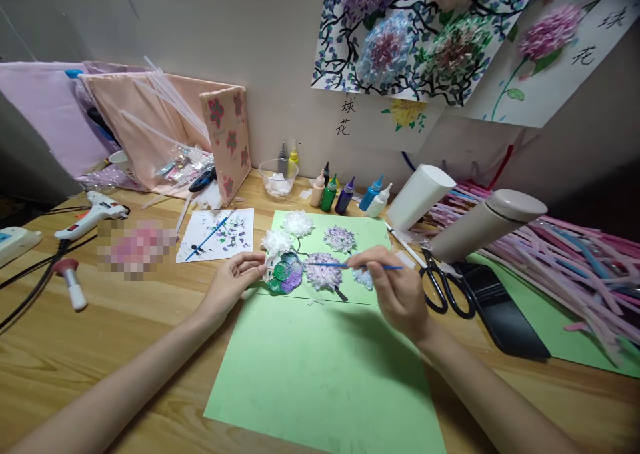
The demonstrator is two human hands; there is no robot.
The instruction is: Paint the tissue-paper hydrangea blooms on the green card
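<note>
My left hand [234, 279] pinches the left rim of a small paint palette [289, 276] smeared with green and purple paint. In my right hand [394, 286] is a thin blue paintbrush [327, 265], held nearly level with its tip pointing left at the palette's edge. Beneath both lies a green sheet [320, 361] bearing paper flowers. A white flower [297, 223] stands above the palette, and another white flower [277, 241] is partly behind it. One purple-tinted flower [340, 239] sits higher up; a larger purple-white flower [325, 274] lies under the brush. My right hand partly covers a bluish flower [363, 279].
Several paint bottles [345, 196] and a clear bowl [279, 181] stand along the wall. Black-handled scissors [447, 287] lie right, near a tumbler [487, 224] and pink pipe cleaners [575, 267]. Left are a glue gun [93, 215] and a paint-spotted paper [235, 231] with another brush.
</note>
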